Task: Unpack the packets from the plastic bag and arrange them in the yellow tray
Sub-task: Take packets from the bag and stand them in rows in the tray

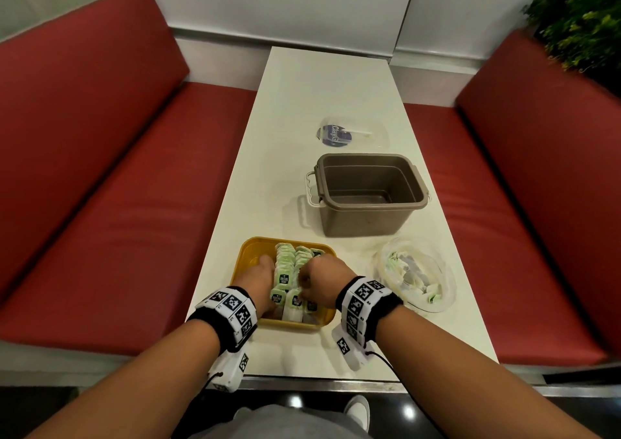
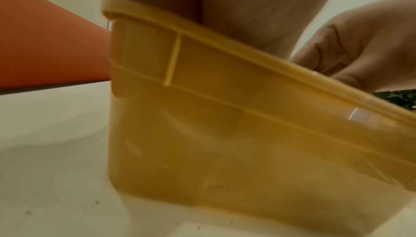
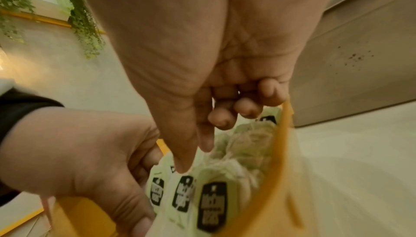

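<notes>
Both wrists reach over the near rim of the yellow tray (image 1: pixel 247 250). Right hand (image 1: pixel 321 280) is curled, thumb and forefinger pinching a packet (image 3: pixel 180 192) in the upright rows (image 1: pixel 292 270) running away from the person; left hand (image 1: pixel 257 279), fingers bent, braces that stack's left side. Remaining packets lie in the plastic bag (image 1: pixel 416 274), rightward, nearer the right hand.

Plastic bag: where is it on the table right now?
In the head view the plastic bag lies at the table's right edge, just right of the yellow tray and in front of the brown tub.
</notes>
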`<action>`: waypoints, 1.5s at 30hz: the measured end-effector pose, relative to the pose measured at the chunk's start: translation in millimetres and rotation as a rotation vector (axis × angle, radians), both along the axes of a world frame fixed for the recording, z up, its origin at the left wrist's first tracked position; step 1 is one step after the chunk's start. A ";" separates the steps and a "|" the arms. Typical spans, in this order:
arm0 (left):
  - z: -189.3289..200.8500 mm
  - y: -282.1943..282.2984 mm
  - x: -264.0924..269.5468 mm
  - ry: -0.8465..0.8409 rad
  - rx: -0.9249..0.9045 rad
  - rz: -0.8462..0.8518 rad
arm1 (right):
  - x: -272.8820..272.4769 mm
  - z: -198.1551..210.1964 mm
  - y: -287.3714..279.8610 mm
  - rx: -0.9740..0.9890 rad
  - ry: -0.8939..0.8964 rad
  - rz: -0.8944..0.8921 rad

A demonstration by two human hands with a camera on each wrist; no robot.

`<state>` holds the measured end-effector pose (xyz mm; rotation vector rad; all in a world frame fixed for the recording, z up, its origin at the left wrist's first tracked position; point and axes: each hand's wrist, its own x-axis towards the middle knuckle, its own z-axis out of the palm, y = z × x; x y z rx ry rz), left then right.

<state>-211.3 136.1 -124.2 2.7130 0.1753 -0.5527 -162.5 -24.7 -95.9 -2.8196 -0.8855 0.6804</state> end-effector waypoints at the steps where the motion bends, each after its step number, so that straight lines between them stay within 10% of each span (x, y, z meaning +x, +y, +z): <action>1: -0.9 0.2 0.7 -0.006 0.000 0.001 | 1.6 0.8 -1.9 0.029 -0.001 -0.024; 11: -4.2 -3.5 1.7 -0.012 -0.016 0.008 | 14.1 -1.5 -36.2 0.087 0.029 -0.376; 28: 35.1 -18.9 18.5 0.017 0.097 0.074 | 25.6 8.3 -74.9 0.334 0.062 -0.310; 45: 35.4 -220.1 88.6 -0.207 -0.152 -0.307 | 50.7 -15.4 -245.3 0.150 0.017 -0.351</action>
